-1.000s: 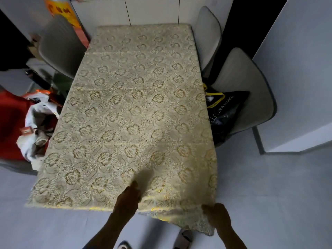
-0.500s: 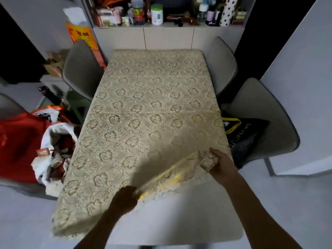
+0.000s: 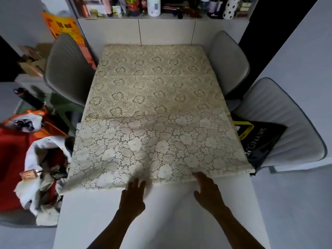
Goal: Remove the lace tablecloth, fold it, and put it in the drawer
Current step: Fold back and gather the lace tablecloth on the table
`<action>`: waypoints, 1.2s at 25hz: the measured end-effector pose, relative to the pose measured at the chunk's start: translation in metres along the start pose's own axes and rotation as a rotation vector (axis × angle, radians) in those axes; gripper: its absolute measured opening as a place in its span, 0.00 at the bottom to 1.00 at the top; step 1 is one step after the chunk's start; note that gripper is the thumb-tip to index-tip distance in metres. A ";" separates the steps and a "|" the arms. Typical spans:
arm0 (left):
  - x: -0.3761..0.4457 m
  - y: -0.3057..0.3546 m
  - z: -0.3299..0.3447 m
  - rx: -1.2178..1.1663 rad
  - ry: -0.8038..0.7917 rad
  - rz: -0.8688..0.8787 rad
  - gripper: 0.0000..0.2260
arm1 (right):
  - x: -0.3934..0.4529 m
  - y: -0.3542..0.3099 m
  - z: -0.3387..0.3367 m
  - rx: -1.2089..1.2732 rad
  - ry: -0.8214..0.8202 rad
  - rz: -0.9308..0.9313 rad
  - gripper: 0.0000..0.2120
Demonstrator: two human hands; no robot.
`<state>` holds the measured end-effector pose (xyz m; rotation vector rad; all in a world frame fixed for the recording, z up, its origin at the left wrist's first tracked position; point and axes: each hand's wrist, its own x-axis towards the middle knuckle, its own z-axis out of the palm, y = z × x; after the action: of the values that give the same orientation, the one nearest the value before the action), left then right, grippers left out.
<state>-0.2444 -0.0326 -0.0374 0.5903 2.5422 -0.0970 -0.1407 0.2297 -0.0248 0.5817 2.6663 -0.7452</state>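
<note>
Spread fingers (image 3: 138, 184) of both hands (image 3: 133, 200) (image 3: 208, 191) are being rested open at the lace tablecloth's (image 3: 158, 148) folded edge; bare white tabletop (image 3: 161, 221) is being left exposed beneath.

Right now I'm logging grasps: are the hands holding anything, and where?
Nothing is gripped. Both the left hand and right hand lie open, fingertips at the folded near edge of the lace tablecloth.

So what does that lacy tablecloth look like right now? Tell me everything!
The lace tablecloth is cream-gold with flower patterns and little holes. Its near part is folded back over itself, showing a paler underside, so the white table is bare in front. The left hand and right hand rest open at the folded edge.
</note>
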 end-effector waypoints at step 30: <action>0.046 0.008 -0.014 -0.026 0.009 0.008 0.38 | -0.011 0.044 0.019 -0.242 0.053 -0.041 0.27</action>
<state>-0.2828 -0.0051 -0.0486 0.5919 2.5458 -0.0581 -0.1080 0.2504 -0.0546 0.4910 2.7688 -0.4131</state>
